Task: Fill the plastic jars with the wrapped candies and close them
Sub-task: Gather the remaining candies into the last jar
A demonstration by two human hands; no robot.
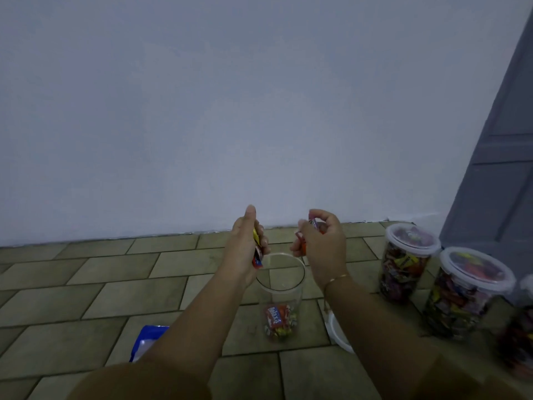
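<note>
Hands hover over my open jar (pixel 280 272); left hand (pixel 248 243) and right hand (pixel 320 243) each pinch wrapped candies. Inside, I read "Galaxy" on a red wrapper (pixel 275 313).

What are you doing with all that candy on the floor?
A person is filling jars with wrapped candies. The left hand and the right hand each hold candies above the open jar, which has only a few at the bottom. Two full jars with lids on stand to the right, and a loose lid lies by the open jar.
</note>
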